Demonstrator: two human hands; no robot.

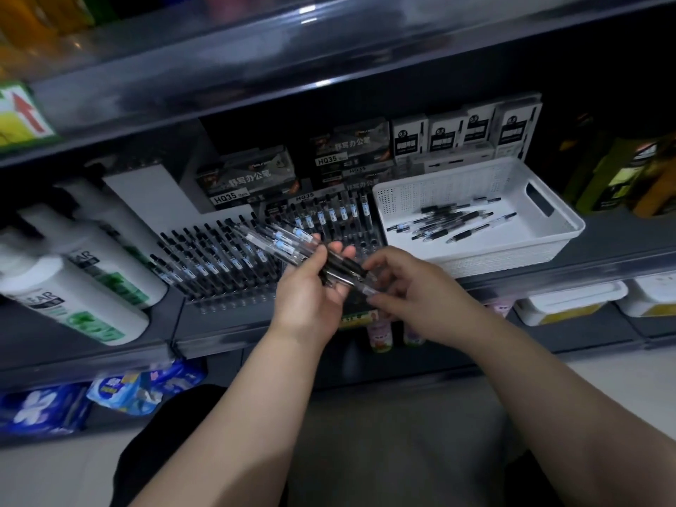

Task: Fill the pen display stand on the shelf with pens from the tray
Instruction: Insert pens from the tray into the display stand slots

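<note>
A pen display stand sits on the shelf with several rows of black-and-clear pens slotted in. My left hand grips a bundle of pens that fans out up and to the left over the stand. My right hand is just right of it and pinches the tip end of one pen from that bundle. A white perforated tray at the right of the stand holds several loose pens.
White bottles lie on the shelf to the left of the stand. Boxes of pens stand behind it, and white refill boxes behind the tray. An upper shelf edge overhangs. Packets and white tubs fill the shelf below.
</note>
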